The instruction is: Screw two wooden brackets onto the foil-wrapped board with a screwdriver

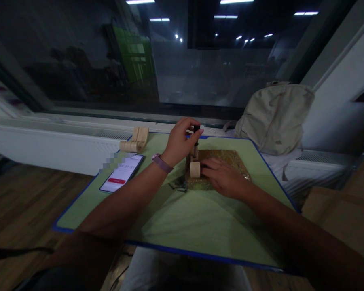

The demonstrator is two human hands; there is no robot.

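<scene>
Smooth green tabletop (164, 218), edged in blue, bears one glossy, film-wrapped brown slab (235, 161) under the right hand (223, 174), whose fingers meet one round-ended wooden piece (195, 170); whether they grip it I cannot tell. Above that piece, the left hand (181, 139) pinches one black-handled screwdriver (196, 139), tip indistinct. Left of both hands are one phone (121, 173), pale wooden blocks (136, 140) and uncountably small dark bits (179, 186).

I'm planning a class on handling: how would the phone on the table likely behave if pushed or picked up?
The phone looks like a slim, stiff slab. Lying flat on the table, it would probably slide rather than roll. Its smooth screen could feel slippery.
</scene>
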